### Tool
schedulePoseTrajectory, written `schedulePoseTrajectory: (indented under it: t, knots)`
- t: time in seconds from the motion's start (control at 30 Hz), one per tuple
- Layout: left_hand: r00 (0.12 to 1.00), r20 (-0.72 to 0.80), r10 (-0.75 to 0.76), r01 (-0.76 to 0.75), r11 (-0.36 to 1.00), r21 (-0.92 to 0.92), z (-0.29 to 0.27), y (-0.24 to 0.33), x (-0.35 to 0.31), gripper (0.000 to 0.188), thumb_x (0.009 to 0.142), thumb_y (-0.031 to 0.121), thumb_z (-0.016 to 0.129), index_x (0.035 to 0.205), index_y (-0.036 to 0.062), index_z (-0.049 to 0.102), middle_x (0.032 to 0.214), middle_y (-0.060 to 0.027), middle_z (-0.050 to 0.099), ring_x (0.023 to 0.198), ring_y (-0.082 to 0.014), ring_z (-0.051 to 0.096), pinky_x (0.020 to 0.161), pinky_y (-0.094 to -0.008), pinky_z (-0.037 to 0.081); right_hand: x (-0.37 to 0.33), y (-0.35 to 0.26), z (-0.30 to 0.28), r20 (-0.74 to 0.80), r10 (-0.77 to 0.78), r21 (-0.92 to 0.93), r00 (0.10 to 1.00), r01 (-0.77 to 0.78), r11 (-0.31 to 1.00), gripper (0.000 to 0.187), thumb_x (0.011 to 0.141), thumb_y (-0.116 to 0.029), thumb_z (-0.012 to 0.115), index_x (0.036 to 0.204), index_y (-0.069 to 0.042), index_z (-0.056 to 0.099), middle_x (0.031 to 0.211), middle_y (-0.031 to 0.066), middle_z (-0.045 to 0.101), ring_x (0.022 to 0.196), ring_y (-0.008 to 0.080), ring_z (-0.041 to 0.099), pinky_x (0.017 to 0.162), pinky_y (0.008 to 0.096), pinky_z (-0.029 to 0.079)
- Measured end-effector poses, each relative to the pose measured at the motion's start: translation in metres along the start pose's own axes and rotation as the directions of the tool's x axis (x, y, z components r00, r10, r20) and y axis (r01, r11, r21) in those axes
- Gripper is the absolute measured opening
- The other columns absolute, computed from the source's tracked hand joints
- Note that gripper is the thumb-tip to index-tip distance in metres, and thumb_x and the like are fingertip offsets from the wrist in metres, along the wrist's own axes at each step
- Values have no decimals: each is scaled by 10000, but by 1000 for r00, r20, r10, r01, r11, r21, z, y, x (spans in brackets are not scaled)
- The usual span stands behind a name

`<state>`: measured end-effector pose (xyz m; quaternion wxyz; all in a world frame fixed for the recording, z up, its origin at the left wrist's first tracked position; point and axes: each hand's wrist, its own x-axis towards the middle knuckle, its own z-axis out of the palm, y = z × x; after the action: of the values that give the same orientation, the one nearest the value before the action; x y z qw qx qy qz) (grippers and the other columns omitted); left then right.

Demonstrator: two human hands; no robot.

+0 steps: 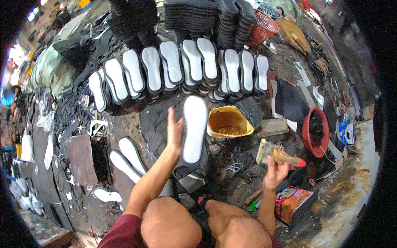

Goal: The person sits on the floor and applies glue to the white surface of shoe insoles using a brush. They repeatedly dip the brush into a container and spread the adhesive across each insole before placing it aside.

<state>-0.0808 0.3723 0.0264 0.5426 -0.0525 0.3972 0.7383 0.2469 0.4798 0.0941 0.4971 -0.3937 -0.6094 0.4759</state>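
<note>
A white-topped shoe sole (pixel 195 128) with a dark edge lies lengthwise in front of me, over dark material. My left hand (pixel 176 131) is at its left edge, fingers stretched out and thumb apart; whether it touches the sole is hard to tell. On the right, my right hand (pixel 276 172) is closed around a glue brush (pixel 281 155). The brush's bristle end is caked pale yellow and points left; its handle ends in a red tip. Between the hands, past the sole, stands a yellow-rimmed container (pixel 230 131) of brownish glue.
White-topped soles (pixel 169 62) lie on stacks in a curved row beyond, before tall black piles (pixel 190 16). Two white-faced soles (pixel 131 151) rest left. A red basin (pixel 316 132), a red basket (pixel 264 28), a colourful packet (pixel 292 202) and scraps lie around.
</note>
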Motion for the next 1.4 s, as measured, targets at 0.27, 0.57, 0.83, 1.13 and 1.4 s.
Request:
schedulePoseTrajectory:
  t: [0.27, 0.57, 0.83, 1.13, 1.4]
  knots:
    - [888, -123, 443, -449, 893, -28, 102, 56, 109, 690, 973, 558, 518, 1336, -25, 584, 1227, -157, 675, 1070, -238, 676, 953, -345, 526, -6, -13, -18, -54, -19, -27, 998, 17, 999, 450, 880, 8, 688, 1273, 38, 470, 1139, 101, 600, 1017, 150, 582, 889, 273, 478]
    - [174, -403, 898, 782, 123, 611, -249, -4, -117, 812, 792, 592, 730, 1336, 8, 581, 1276, -261, 499, 1168, -420, 483, 978, -485, 430, 49, 19, 68, 318, -113, -321, 941, 219, 922, 194, 851, -88, 764, 1019, -8, 709, 999, 112, 739, 909, 220, 706, 827, 336, 546]
    - [178, -721, 669, 601, 506, 619, -279, 9, -130, 632, 689, 447, 837, 1256, 214, 683, 1321, -187, 540, 1270, -404, 469, 1024, -553, 421, 92, 78, 130, 458, 93, -683, 884, 283, 673, 334, 770, -259, 794, 1022, -47, 736, 900, 208, 715, 818, 339, 717, 743, 414, 558]
    - [481, -642, 597, -156, 779, 608, -283, 16, -163, 754, 717, 102, 834, 1382, -11, 497, 1185, -116, 629, 1009, -246, 636, 899, -371, 516, -3, 57, 15, 286, -31, -667, 958, 222, 711, 186, 836, -89, 767, 972, 19, 700, 960, 143, 729, 885, 265, 709, 818, 372, 547]
    - [848, 11, 529, -507, 819, -270, -110, 116, -149, 742, 804, 148, 563, 1474, -71, 328, 1447, -310, 450, 1263, -457, 534, 1101, -540, 439, 99, 20, 10, 113, -216, -430, 970, 243, 869, 282, 982, -213, 646, 1107, 37, 676, 1094, 120, 714, 946, 199, 670, 834, 358, 538]
